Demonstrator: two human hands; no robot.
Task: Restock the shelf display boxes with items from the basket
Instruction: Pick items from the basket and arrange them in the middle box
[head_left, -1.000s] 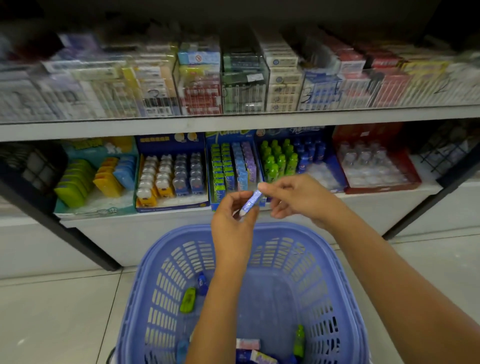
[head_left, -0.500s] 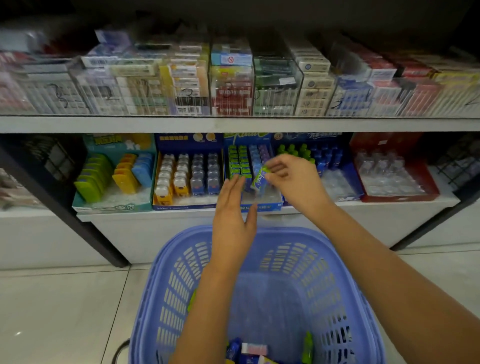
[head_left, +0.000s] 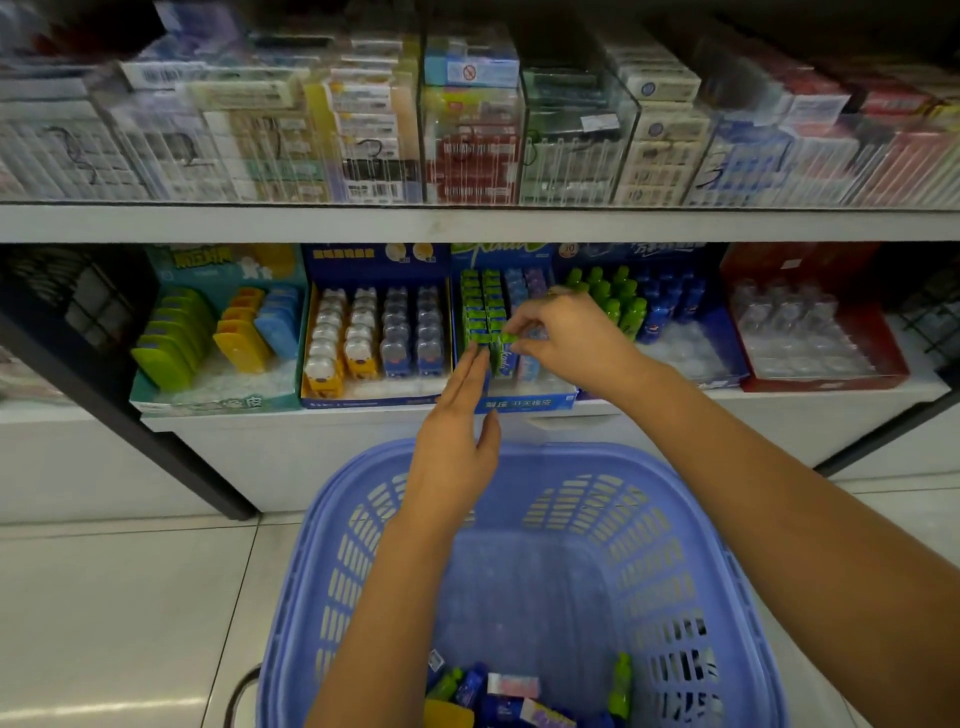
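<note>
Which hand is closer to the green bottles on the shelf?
Right. The right hand, pinching a packet, is just left of the green bottles; the left hand is lower, farther left.

Right hand (head_left: 566, 338): now at display box (head_left: 524, 402), no longer over basket (head_left: 597, 453), apparently seating packet (head_left: 506, 340).
Left hand (head_left: 457, 431): lets packet go, lies flat against box.

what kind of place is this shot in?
Most likely a small shop, perhaps stationery or convenience. Cardboard display boxes hold rows of small goods on a shelf, stacked packets sit behind clear dividers above, and a blue basket of loose stock stands below, while the right hand pinches a small item.
</note>
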